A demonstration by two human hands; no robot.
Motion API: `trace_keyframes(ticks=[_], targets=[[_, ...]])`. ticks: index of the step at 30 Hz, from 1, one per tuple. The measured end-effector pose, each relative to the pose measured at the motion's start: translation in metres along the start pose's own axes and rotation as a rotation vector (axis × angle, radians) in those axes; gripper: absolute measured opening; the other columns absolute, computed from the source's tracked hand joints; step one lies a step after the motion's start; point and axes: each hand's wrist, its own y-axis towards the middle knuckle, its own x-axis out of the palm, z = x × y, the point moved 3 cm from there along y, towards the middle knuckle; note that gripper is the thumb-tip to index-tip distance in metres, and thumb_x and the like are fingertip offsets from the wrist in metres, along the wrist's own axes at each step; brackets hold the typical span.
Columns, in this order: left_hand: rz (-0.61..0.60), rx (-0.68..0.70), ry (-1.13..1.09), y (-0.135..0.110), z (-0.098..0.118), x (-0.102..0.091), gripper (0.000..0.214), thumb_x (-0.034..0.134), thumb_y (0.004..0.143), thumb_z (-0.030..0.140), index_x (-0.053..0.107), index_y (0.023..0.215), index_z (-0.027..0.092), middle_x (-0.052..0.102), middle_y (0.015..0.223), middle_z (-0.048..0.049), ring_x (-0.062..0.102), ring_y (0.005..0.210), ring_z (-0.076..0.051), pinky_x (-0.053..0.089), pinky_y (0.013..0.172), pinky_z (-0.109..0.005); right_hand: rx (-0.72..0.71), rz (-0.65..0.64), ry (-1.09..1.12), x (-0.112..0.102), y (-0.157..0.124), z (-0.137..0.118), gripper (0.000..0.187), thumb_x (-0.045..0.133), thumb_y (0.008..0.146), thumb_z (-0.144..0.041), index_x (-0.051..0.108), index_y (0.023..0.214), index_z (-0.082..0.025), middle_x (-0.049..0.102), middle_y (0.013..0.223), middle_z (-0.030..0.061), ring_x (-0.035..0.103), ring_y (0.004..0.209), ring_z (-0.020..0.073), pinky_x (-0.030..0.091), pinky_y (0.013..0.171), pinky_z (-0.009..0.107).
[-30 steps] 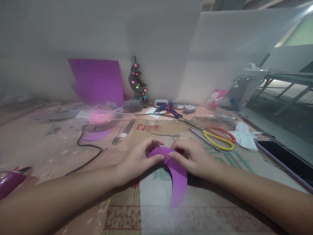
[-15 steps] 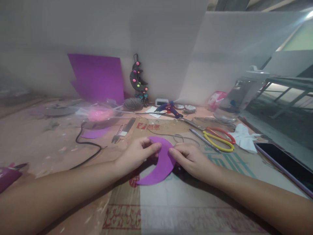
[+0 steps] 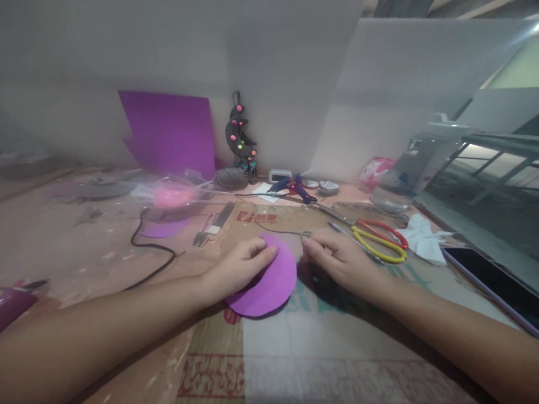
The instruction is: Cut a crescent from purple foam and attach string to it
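Observation:
My left hand (image 3: pixel 244 264) grips a purple crescent-shaped sheet (image 3: pixel 275 283), thumb on top and fingers behind. The crescent's rounded outer edge faces right and toward me; the hand covers part of its inner curve. Just to the right, apart from the sheet, my right hand (image 3: pixel 337 255) is closed with thumb and forefinger together. A thin grey cord (image 3: pixel 280 230) runs along the board to its fingertips, but whether they pinch it is unclear. Beyond that hand lie scissors (image 3: pixel 379 241) with red and yellow handles, partly over a pen (image 3: pixel 337 227).
A printed cardboard sheet (image 3: pixel 269 376) lies under my hands. Behind are a glue gun (image 3: pixel 295 186), grey yarn (image 3: pixel 231 178), a beaded crescent ornament (image 3: pixel 236 134) and a utility knife (image 3: pixel 219 221). A phone (image 3: pixel 492 280) and water jug (image 3: pixel 416 163) stand right.
My right hand has let go of the purple crescent and moved right, to the cord's loop. The crescent, still in my left hand, has turned and shows a fuller rounded edge.

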Motion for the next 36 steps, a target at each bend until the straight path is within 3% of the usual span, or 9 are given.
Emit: trace_keyframes(ticks=[4, 7, 9, 13, 19, 23, 28, 33, 36], targets=[[-0.066, -0.006, -0.004, -0.001, 0.0, 0.002, 0.046, 0.053, 0.091, 0.057, 0.047, 0.067, 0.018, 0.043, 0.065, 0.004, 0.039, 0.057, -0.01, 0.028, 0.05, -0.022, 0.086, 0.196, -0.109, -0.022, 0.019, 0.031, 0.016, 0.052, 0.092, -0.031, 0.062, 0.09, -0.019, 0.068, 0.085, 0.0039, 0.063, 0.079, 0.0193, 0.048, 0.069, 0.03], [-0.116, -0.015, -0.034, -0.001, 0.0, 0.003, 0.044, 0.056, 0.091, 0.056, 0.051, 0.069, 0.018, 0.046, 0.063, 0.0041, 0.039, 0.056, -0.01, 0.029, 0.05, -0.022, 0.186, 0.252, -0.163, -0.029, 0.036, 0.069, 0.029, 0.056, 0.091, -0.028, 0.061, 0.116, -0.016, 0.069, 0.114, 0.012, 0.065, 0.104, 0.0248, 0.051, 0.089, 0.04], [-0.13, -0.021, -0.046, -0.001, 0.0, 0.004, 0.043, 0.056, 0.091, 0.055, 0.05, 0.069, 0.018, 0.046, 0.061, 0.0045, 0.04, 0.055, -0.01, 0.029, 0.051, -0.022, 0.254, 0.218, -0.17, -0.032, 0.051, 0.091, 0.041, 0.06, 0.089, -0.027, 0.057, 0.127, -0.013, 0.064, 0.131, 0.0182, 0.061, 0.118, 0.0279, 0.047, 0.1, 0.045], [-0.131, -0.02, -0.057, 0.0, -0.002, 0.003, 0.044, 0.055, 0.091, 0.056, 0.049, 0.069, 0.018, 0.045, 0.062, 0.0049, 0.038, 0.055, -0.01, 0.029, 0.052, -0.023, 0.303, 0.186, -0.166, -0.042, 0.091, 0.108, 0.046, 0.064, 0.089, -0.03, 0.058, 0.13, -0.011, 0.063, 0.134, 0.0205, 0.063, 0.118, 0.0313, 0.047, 0.101, 0.044], [-0.113, 0.0, -0.06, 0.001, -0.003, 0.003, 0.042, 0.054, 0.092, 0.054, 0.05, 0.071, 0.018, 0.045, 0.067, 0.0039, 0.04, 0.061, -0.011, 0.031, 0.056, -0.023, 0.323, 0.094, -0.122, -0.03, 0.143, 0.111, 0.039, 0.074, 0.082, -0.035, 0.07, 0.114, -0.014, 0.075, 0.112, 0.0128, 0.069, 0.102, 0.0273, 0.05, 0.087, 0.032], [-0.107, 0.012, -0.035, 0.003, 0.0, 0.003, 0.041, 0.052, 0.093, 0.05, 0.047, 0.068, 0.018, 0.045, 0.067, 0.004, 0.041, 0.063, -0.011, 0.032, 0.058, -0.024, 0.393, 0.151, -0.111, -0.018, 0.153, 0.114, 0.028, 0.067, 0.084, -0.031, 0.073, 0.102, -0.01, 0.076, 0.098, 0.0152, 0.07, 0.092, 0.0272, 0.049, 0.078, 0.031], [-0.12, 0.01, -0.024, 0.003, -0.001, 0.003, 0.041, 0.052, 0.093, 0.051, 0.048, 0.069, 0.018, 0.046, 0.067, 0.0036, 0.043, 0.064, -0.012, 0.032, 0.059, -0.025, 0.44, 0.203, 0.033, -0.028, 0.145, 0.1, 0.023, 0.06, 0.088, -0.027, 0.075, 0.089, -0.01, 0.077, 0.092, 0.0156, 0.07, 0.083, 0.0241, 0.05, 0.074, 0.03], [-0.114, 0.03, -0.005, 0.002, -0.001, 0.003, 0.04, 0.051, 0.094, 0.049, 0.047, 0.068, 0.018, 0.046, 0.069, 0.0033, 0.044, 0.066, -0.012, 0.033, 0.061, -0.025, 0.405, 0.272, 0.225, -0.056, 0.12, 0.058, 0.027, 0.051, 0.094, -0.028, 0.072, 0.094, -0.011, 0.076, 0.08, 0.0121, 0.071, 0.073, 0.0185, 0.054, 0.07, 0.027], [-0.123, 0.006, 0.005, 0.002, 0.0, 0.004, 0.039, 0.051, 0.093, 0.048, 0.047, 0.068, 0.018, 0.045, 0.067, 0.0038, 0.043, 0.064, -0.012, 0.032, 0.059, -0.025, 0.338, 0.368, 0.387, -0.068, 0.096, 0.033, 0.019, 0.059, 0.089, -0.03, 0.07, 0.088, -0.015, 0.072, 0.071, 0.0066, 0.069, 0.067, 0.0164, 0.054, 0.065, 0.024]])
